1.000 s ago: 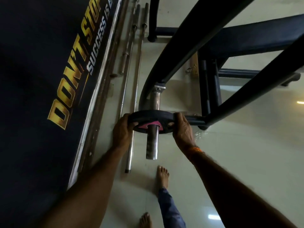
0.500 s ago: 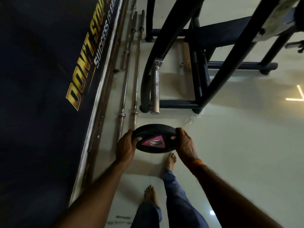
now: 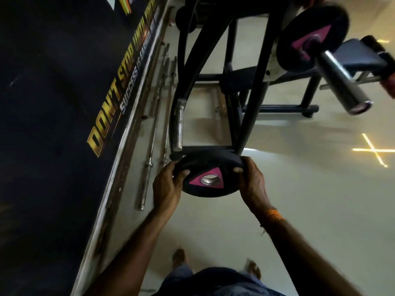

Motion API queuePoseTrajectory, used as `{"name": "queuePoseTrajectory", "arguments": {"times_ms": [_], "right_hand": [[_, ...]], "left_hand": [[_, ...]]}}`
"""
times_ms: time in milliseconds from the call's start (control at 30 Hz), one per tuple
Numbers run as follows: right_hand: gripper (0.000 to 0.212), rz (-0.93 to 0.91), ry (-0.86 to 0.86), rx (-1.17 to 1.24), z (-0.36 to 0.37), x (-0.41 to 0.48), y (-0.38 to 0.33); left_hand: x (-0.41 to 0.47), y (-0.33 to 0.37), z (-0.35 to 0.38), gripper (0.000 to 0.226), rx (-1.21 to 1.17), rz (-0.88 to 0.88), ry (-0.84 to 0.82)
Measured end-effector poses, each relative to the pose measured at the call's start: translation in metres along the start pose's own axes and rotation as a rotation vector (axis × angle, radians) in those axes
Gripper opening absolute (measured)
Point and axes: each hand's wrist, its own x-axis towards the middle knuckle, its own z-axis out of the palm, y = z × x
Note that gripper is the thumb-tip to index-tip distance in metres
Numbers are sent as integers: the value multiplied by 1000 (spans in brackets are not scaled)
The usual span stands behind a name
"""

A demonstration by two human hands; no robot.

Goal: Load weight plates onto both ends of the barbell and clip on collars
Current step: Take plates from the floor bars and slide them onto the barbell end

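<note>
I hold a black weight plate [image 3: 208, 174] with a pink triangle and a steel centre hole, flat in front of me at the middle of the view. My left hand [image 3: 166, 186] grips its left rim and my right hand [image 3: 253, 180] grips its right rim. At the upper right the barbell's steel sleeve [image 3: 342, 82] points toward me, with one black and pink plate [image 3: 310, 39] sitting on it. The sleeve's outer length is bare. The plate in my hands is well below and left of that sleeve. No collar is visible.
A black steel rack frame [image 3: 245, 92] with a short steel storage peg [image 3: 178, 124] stands behind the held plate. Several spare bars [image 3: 156, 129] lie on the floor along a dark banner wall [image 3: 53, 124] on the left. My bare feet [image 3: 179, 257] stand on pale tiles.
I slid the plate off the rack's storage peg and drew it back toward me. My view has swung up and right, bringing the loaded barbell sleeve into sight.
</note>
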Motion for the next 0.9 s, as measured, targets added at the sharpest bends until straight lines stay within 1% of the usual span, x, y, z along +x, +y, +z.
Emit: {"name": "queuePoseTrajectory", "arguments": {"times_ms": [67,167,267,367,467,567,633,733,900], "right_hand": [[22,-31,67,53,-39,-1,-3],[23,-71,123,83,-107,-2,-4],[27,-111,164,104,-178,3,-2],[33,-121,193,111,-241,13,4],[32,-142,210,116,-291,29,11],[22,-107,217,130,-322,52,19],[23,-78,204,142,-338,68,26],[25,-43,187,160,-351,90,39],[30,-14,163,175,-358,118,61]], "left_hand": [[-5,38,12,50,15,64,27],[-17,107,34,46,24,151,61],[-33,169,62,46,14,202,75],[-40,216,95,45,-66,221,64],[-38,255,128,36,-125,177,64],[-27,287,154,33,-127,179,83],[-16,307,169,36,-65,164,86],[2,326,190,41,-38,142,105],[27,333,217,44,-23,124,106]]}}
